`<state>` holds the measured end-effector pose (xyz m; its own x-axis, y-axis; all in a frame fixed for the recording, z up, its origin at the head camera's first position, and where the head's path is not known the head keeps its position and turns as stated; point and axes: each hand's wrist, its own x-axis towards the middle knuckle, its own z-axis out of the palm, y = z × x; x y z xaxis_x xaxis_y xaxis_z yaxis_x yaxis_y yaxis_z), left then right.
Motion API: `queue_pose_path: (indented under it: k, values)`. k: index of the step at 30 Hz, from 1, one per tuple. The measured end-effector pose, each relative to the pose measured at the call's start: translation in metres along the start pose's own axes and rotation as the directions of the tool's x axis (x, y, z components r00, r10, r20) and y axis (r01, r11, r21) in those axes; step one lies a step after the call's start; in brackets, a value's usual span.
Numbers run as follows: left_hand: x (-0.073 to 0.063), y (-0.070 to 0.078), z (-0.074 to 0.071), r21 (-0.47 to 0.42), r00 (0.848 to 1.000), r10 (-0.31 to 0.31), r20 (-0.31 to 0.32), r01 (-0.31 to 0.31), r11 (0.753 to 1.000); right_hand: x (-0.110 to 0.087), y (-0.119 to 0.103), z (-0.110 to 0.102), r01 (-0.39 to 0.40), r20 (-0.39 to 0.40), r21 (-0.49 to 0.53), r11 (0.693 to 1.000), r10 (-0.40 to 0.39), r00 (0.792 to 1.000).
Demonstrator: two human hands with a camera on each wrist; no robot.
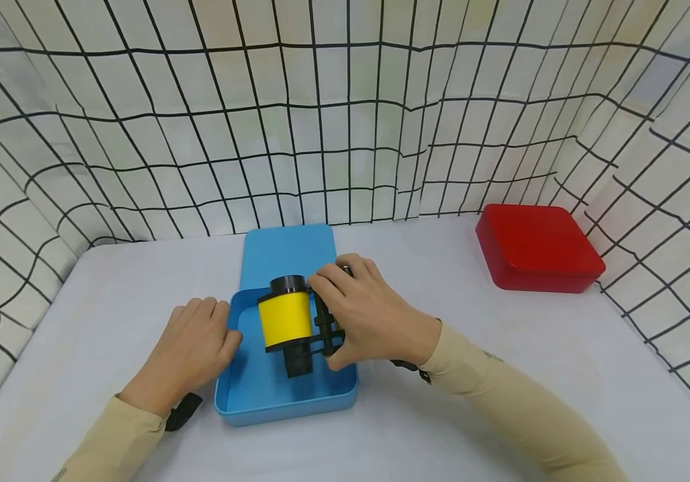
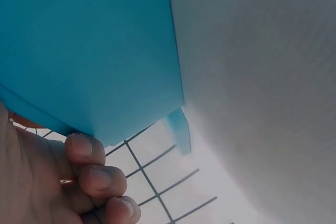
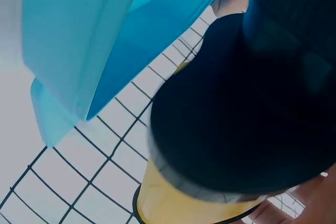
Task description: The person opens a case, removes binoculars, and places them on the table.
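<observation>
A pair of yellow and black binoculars [image 1: 287,321] is held above the blue box [image 1: 287,405] by my right hand [image 1: 375,314], whose fingers and thumb grip it around the far barrel and central hinge. That hand covers much of the right barrel. In the right wrist view the binoculars' dark eyepiece end [image 3: 236,114] looms close. My left hand [image 1: 197,351] holds the box's left wall, thumb at the rim. Curled fingers [image 2: 100,179] show beside the blue wall in the left wrist view. The box's blue lid [image 1: 289,249] extends open behind it.
A closed red box [image 1: 540,248] sits at the back right of the white table [image 1: 429,428]. Black-lined white netting [image 1: 332,127] rises along the back and both sides.
</observation>
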<state>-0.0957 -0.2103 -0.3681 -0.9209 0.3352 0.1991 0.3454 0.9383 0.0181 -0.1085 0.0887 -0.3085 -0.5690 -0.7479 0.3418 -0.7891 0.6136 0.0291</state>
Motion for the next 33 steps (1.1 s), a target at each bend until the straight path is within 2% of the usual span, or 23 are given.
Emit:
queue_pose_path:
  k: [25,33]
  values:
    - [0.001,0.000,0.003,0.044,0.999,0.028,-0.041,-0.026,0.999,-0.023,0.024,-0.008,-0.095,0.007,-0.058,0.994,0.096,0.995]
    - [0.001,0.000,0.001,0.035,0.999,0.029,-0.032,-0.028,0.999,-0.032,0.031,-0.008,-0.125,0.005,-0.055,0.991,0.126,0.992]
